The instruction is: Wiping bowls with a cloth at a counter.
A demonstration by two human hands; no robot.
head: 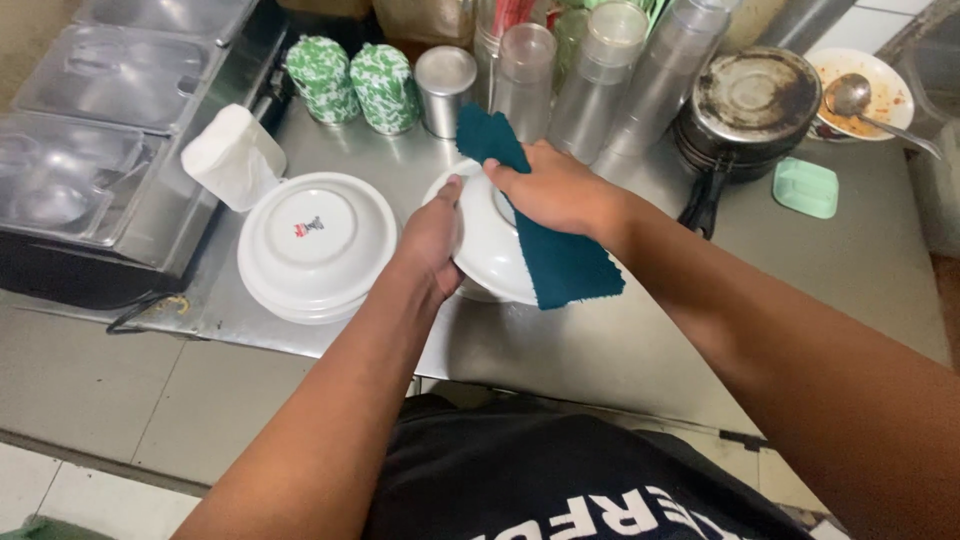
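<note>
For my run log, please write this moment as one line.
left hand: holds round white ceramic bowl | right hand: presses dark teal cloth on bowl | beside: stack of upturned white bowls

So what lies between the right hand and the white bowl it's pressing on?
In the head view, a dark teal cloth lies between the right hand and the white bowl. The left hand grips the bowl's rim bare.

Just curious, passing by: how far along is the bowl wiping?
Apparently done: white bowls stacked upside down on the steel counter. In hand: left hand holds a white bowl; right hand presses a teal cloth on it. Possibly left: dirty plate with spoon.
</note>
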